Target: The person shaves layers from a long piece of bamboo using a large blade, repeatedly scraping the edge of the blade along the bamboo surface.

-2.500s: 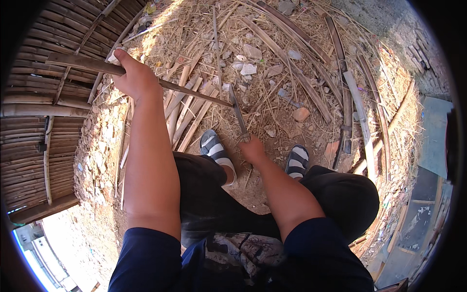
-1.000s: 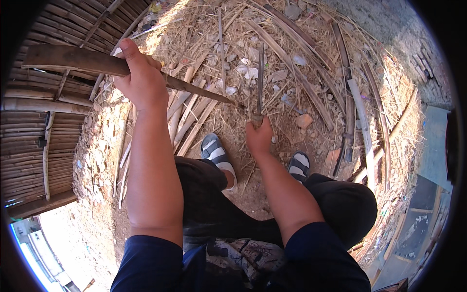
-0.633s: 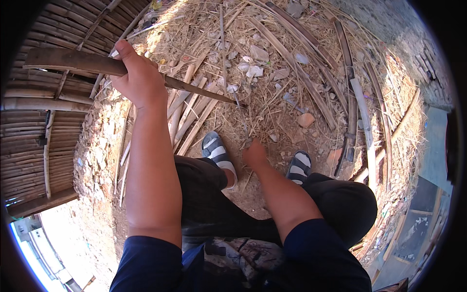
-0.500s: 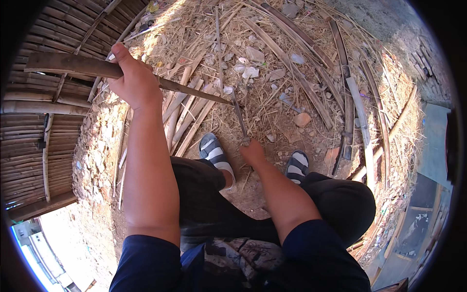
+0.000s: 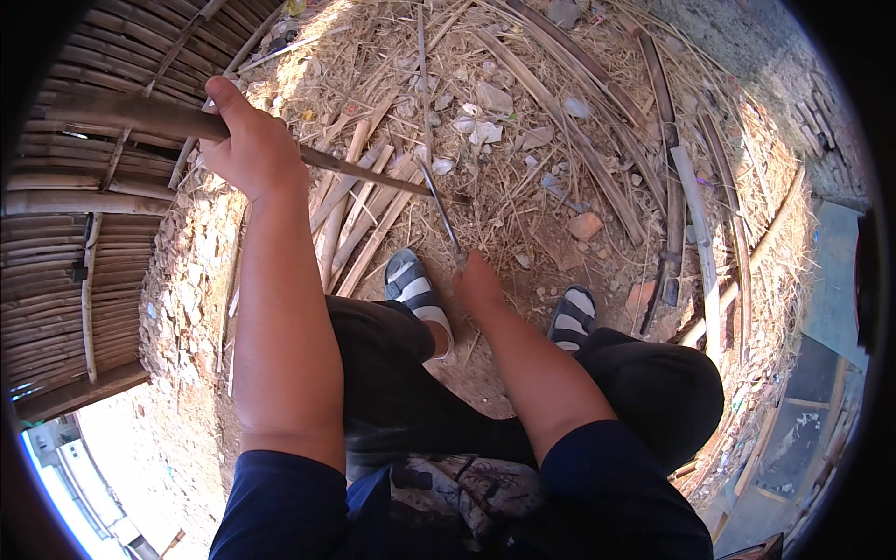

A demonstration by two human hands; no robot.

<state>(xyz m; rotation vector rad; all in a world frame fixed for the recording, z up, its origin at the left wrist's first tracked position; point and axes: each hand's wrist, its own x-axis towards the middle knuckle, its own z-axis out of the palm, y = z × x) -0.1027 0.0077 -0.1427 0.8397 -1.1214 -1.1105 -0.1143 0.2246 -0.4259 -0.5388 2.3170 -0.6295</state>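
Note:
A long split bamboo strip [image 5: 359,171] slants from the upper left down toward the middle, its far end just above the straw-strewn ground. My left hand [image 5: 257,149] is closed round it, thumb pointing up. Low in the middle, my right hand [image 5: 480,283] grips a knife [image 5: 442,207] with a narrow dark blade pointing up and to the left. The blade crosses the strip near its lower end; whether the two touch, I cannot tell. The knife's handle is mostly hidden in my fist.
Split bamboo pieces [image 5: 359,210] lie beyond my left sandal [image 5: 411,285]. Longer dark strips [image 5: 667,177] and a pale one [image 5: 695,233] lie to the right. Stones, including a reddish one [image 5: 585,226], and straw litter the ground. A bamboo-slat wall [image 5: 47,271] stands at left.
The knife has swung left along the strip, its tip now higher and further left. The strip's upper end is blurred and has shifted slightly; my left hand moved a little left.

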